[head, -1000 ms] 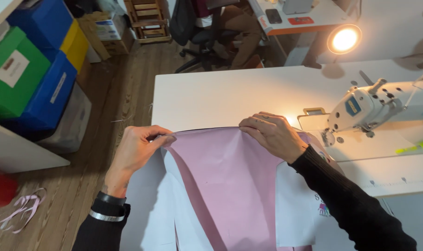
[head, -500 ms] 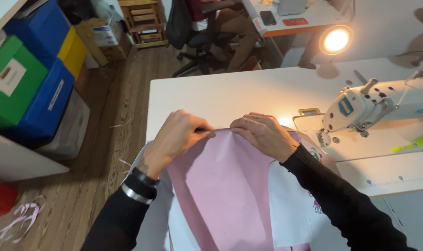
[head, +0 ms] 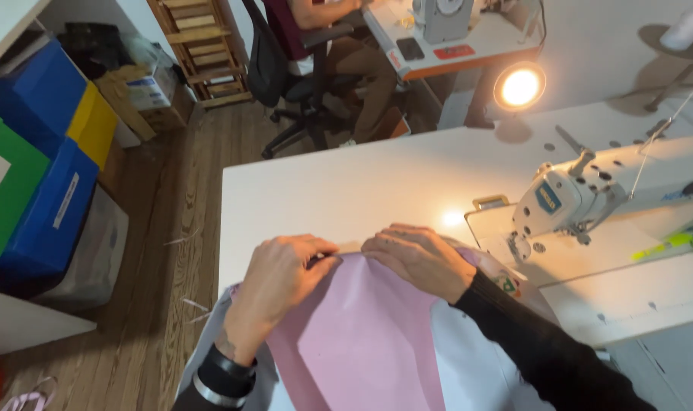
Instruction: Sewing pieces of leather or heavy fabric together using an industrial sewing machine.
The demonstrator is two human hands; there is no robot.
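Two hands are pinching the top edge of a pink fabric piece at the near edge of a white sewing table.

The pink fabric [head: 362,342] is lying over white cloth [head: 468,365] nearest the camera. The left hand [head: 282,285] is gripping its upper edge with fingers curled together, and the right hand [head: 415,259] is pressing the same edge, fingers close together; the fingertips are nearly meeting. The white table [head: 346,190] is stretching beyond them, a sewing machine [head: 575,198] is sitting to the right, a lamp [head: 519,86] is glowing farther back, and a seated person [head: 339,46] is working at another desk.
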